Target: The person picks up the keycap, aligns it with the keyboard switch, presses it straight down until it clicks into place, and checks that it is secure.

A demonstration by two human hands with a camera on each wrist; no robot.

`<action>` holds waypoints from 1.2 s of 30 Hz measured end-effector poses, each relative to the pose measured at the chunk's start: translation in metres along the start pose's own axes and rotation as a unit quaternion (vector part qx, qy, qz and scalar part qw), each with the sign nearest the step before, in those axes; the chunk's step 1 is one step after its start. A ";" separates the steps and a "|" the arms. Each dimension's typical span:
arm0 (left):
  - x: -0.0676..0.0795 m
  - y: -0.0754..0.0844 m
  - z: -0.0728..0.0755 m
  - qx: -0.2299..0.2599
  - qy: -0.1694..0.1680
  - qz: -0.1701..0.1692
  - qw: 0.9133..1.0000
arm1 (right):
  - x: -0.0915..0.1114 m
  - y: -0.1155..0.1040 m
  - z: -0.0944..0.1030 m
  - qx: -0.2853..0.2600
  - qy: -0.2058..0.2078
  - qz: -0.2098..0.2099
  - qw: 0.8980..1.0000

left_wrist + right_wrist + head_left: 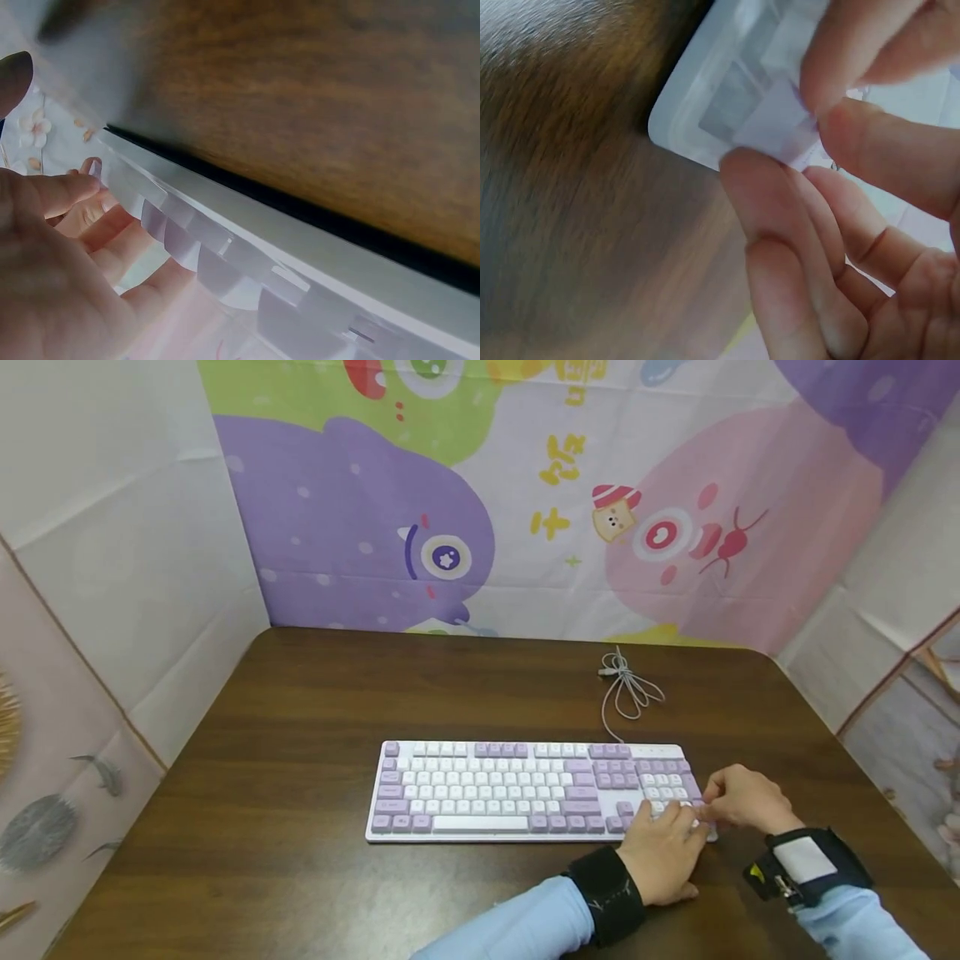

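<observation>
A white keyboard point(480, 793) with white and purple keycaps lies on the brown table. My right hand point(748, 797) is at its near right corner, fingertips around a light purple keycap point(776, 124) in the right wrist view. The keycap sits tilted above a grey, capless spot point(731, 101) in that corner. My left hand point(663, 852) rests over the number pad with its fingers extended onto the keys. In the right wrist view, a left fingertip point(829, 75) touches beside the keycap. Whether the keycap is seated is hidden by the fingers.
A coiled white cable point(630, 689) lies on the table point(285, 860) behind the keyboard. Beyond the back edge hangs a cartoon-print cloth point(540, 568). Pale panels point(142, 568) stand at both sides.
</observation>
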State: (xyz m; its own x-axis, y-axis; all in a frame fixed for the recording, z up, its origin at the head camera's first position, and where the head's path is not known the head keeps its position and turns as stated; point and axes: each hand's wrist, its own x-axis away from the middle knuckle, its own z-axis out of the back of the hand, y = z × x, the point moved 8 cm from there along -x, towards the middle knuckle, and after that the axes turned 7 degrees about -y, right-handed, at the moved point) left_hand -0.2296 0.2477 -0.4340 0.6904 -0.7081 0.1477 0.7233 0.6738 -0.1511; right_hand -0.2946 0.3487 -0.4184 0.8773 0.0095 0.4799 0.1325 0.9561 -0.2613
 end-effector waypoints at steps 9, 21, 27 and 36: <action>-0.001 0.001 0.002 -0.005 0.003 0.012 1.000 | 0.004 -0.001 0.000 0.004 0.015 -0.019 1.000; -0.006 -0.001 0.000 0.035 -0.025 0.002 0.999 | 0.001 0.002 0.003 -0.031 -0.003 0.014 0.999; -0.005 -0.001 0.000 0.039 -0.017 0.004 0.999 | -0.002 0.004 0.002 -0.045 -0.013 0.013 0.999; -0.005 -0.002 -0.003 0.050 -0.031 0.003 0.998 | -0.005 0.012 -0.002 -0.079 -0.023 0.006 0.997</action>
State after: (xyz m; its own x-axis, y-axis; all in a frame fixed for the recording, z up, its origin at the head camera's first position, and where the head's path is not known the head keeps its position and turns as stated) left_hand -0.2345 0.2489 -0.4374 0.6918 -0.6913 0.2086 0.7139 0.6981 -0.0542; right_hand -0.2966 0.3596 -0.4252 0.8572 0.0375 0.5136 0.1970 0.8976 -0.3944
